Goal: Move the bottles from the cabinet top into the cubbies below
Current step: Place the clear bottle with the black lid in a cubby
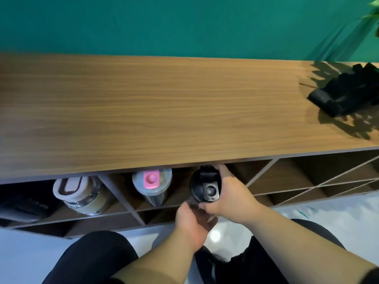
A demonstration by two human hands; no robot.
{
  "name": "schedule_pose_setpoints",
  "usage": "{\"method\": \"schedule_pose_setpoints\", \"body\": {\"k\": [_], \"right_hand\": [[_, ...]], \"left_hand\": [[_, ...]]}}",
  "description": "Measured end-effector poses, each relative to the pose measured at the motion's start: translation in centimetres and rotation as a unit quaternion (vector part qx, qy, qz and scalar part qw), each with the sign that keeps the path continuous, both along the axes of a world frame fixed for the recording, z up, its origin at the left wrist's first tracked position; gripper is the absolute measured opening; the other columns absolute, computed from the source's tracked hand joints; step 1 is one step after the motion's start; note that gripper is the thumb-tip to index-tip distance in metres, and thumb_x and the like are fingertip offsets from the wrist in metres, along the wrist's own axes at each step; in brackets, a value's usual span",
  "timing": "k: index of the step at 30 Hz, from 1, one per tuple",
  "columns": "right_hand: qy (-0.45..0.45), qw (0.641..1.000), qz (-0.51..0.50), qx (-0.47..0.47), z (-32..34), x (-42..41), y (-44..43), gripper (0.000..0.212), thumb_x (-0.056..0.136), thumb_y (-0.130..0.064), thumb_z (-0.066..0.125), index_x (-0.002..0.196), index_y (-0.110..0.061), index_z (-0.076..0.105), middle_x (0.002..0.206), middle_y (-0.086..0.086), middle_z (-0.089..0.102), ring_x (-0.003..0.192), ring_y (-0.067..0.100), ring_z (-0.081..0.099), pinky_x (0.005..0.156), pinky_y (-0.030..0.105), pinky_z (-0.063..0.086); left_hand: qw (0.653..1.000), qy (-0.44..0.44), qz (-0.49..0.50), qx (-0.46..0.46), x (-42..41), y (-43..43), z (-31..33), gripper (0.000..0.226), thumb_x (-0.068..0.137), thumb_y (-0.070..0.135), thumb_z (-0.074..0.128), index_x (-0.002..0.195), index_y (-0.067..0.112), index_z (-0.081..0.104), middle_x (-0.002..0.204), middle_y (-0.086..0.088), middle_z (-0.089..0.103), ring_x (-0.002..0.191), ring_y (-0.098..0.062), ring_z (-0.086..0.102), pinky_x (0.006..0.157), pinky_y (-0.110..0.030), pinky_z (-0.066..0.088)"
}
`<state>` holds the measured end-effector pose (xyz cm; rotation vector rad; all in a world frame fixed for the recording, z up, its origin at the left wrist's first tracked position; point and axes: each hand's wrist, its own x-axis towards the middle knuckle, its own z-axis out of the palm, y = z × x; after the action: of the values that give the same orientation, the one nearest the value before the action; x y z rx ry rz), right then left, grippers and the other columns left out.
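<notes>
Head camera, looking down: a person holds a black-lidded bottle (205, 185) at the mouth of a cubby just under the front edge of a long wooden cabinet (155, 111). The right hand (231, 193) wraps the bottle's side near the lid, fingers (222, 168) curled around it and reaching under the cabinet's edge. The left hand (191, 222) grips the bottle's lower end from below, fingers closed on it. The bottle leans with its lid toward the camera. In the same cubby, just to the left, a bottle with a grey lid and pink cap (152, 183) already sits, tilted the same way. One cubby further left holds a clear bottle with a white lid (79, 194), also leaning. The cubbies to the right are divided by slanting panels. On the worktop's far right end lies a black bundle (346, 93), well apart from the hands, under the shadow of a green plant (372, 14). Behind stands a teal wall (164, 23). Dark-clothed knees (92, 259) show at the bottom.
</notes>
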<state>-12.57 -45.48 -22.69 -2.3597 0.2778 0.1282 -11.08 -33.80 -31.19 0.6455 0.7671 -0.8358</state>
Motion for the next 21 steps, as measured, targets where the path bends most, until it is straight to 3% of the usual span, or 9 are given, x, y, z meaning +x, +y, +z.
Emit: {"method": "schedule_pose_setpoints", "body": {"k": [2,4,6,9,16,21], "right_hand": [[0.013,1.000,-0.002,-0.013,-0.5,0.8,-0.6,0.089,0.055,-0.039,0.091,0.129,-0.028,0.042,0.110,-0.012,0.057,0.103,0.009,0.058,0.082,0.019,0.046],[0.015,1.000,0.007,-0.026,-0.8,1.2,-1.1,0.084,0.057,-0.037,0.091,0.127,-0.026,0.046,0.112,-0.012,0.054,0.103,0.007,0.053,0.083,0.017,0.040],[0.013,0.999,0.017,-0.026,-1.2,1.5,-1.5,0.088,0.059,-0.036,0.091,0.133,-0.027,0.045,0.119,-0.013,0.052,0.108,0.005,0.049,0.089,0.017,0.038],[0.019,0.999,0.018,-0.021,-1.7,1.9,-1.9,0.089,0.058,-0.038,0.091,0.134,-0.029,0.045,0.125,-0.011,0.053,0.114,0.008,0.051,0.094,0.022,0.041],[0.027,0.999,0.018,0.003,-2.8,2.7,-2.4,0.079,0.057,-0.035,0.091,0.123,-0.039,0.048,0.120,-0.017,0.057,0.112,0.006,0.055,0.093,0.022,0.043],[0.029,0.999,0.005,0.045,-3.2,3.0,-2.8,0.075,0.058,-0.028,0.092,0.122,-0.035,0.054,0.116,-0.016,0.063,0.109,0.006,0.060,0.095,0.029,0.049]], "left_hand": [[1.000,-0.004,-0.019,0.018,0.6,-0.1,-0.4,0.037,0.101,0.029,0.037,0.104,0.012,0.069,0.106,-0.017,0.074,0.094,-0.032,0.064,0.097,-0.049,0.041],[0.999,0.003,-0.042,0.028,1.1,0.0,-0.6,0.038,0.102,0.032,0.036,0.100,0.014,0.069,0.107,-0.014,0.075,0.102,-0.030,0.066,0.108,-0.053,0.037],[0.998,0.008,-0.064,0.017,1.4,-0.1,-0.8,0.040,0.102,0.035,0.036,0.109,0.014,0.069,0.117,-0.016,0.074,0.116,-0.031,0.064,0.116,-0.058,0.029],[0.997,0.011,-0.070,0.001,2.0,-0.4,-1.3,0.045,0.101,0.040,0.039,0.122,0.012,0.068,0.126,-0.016,0.072,0.122,-0.032,0.063,0.117,-0.058,0.027],[0.998,0.017,-0.052,-0.021,2.7,-0.7,-1.9,0.047,0.099,0.036,0.040,0.131,0.011,0.064,0.135,-0.017,0.067,0.131,-0.032,0.057,0.121,-0.058,0.020],[0.998,0.032,-0.032,-0.038,3.2,-0.9,-2.2,0.048,0.096,0.033,0.045,0.133,0.010,0.062,0.141,-0.020,0.062,0.137,-0.035,0.051,0.123,-0.059,0.021]]}}
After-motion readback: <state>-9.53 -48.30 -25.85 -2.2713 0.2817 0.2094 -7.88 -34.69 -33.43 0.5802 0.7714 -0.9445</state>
